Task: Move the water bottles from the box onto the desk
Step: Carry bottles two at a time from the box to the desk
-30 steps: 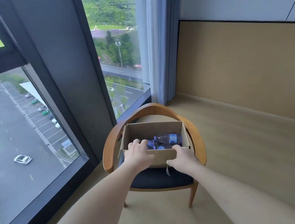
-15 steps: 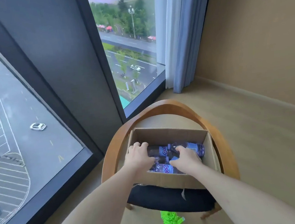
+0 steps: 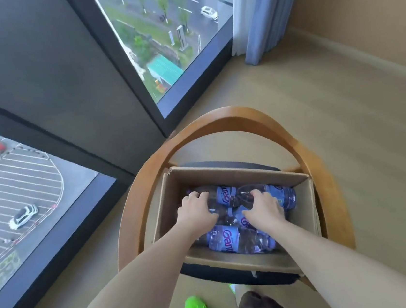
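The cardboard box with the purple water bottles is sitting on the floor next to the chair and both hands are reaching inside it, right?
Not quite. The cardboard box sits on the chair, on its dark seat, not on the floor, as the head view shows. The rest is right: the left hand and right hand both reach inside it onto the water bottles.

High-rise room, hotel or office type: floor-to-ceiling windows (image 3: 175,30) over car park, curtain (image 3: 264,12), wooden armchair (image 3: 218,121), beige flooring.
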